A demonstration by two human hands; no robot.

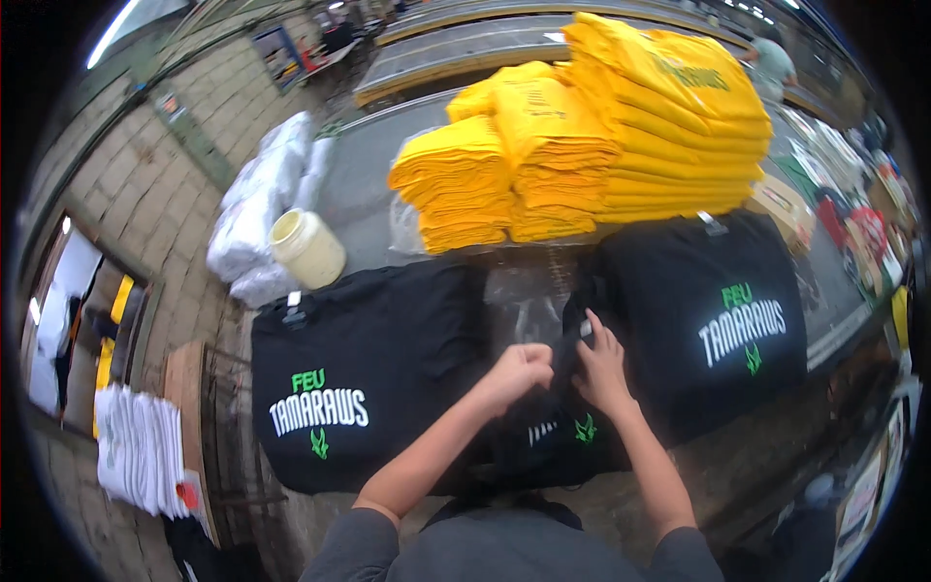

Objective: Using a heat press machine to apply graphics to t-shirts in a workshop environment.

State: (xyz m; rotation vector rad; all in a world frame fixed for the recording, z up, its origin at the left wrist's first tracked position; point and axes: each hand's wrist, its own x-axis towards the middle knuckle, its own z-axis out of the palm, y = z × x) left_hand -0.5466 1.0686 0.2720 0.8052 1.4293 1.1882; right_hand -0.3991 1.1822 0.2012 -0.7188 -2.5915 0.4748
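Between two piles of black T-shirts I have a partly folded black T-shirt (548, 451) with a green and white print, bunched up at its far end. My left hand (521, 375) is closed in a fist at the left side of the bunched cloth, its fingertips hidden. Around the cloth near a small white label, the fingers of my right hand (603, 367) are bent and gripping. The left pile of black T-shirts (398, 335) and the right pile of black T-shirts (669, 291) lie flat, prints facing up.
Tall stacks of yellow T-shirts (669, 116) stand behind on the grey table (359, 184). A cream plastic jar (308, 250) stands beside white wrapped bundles (267, 194). Folded white shirts (141, 446) lie at the left, and a person (771, 63) is at the far right.
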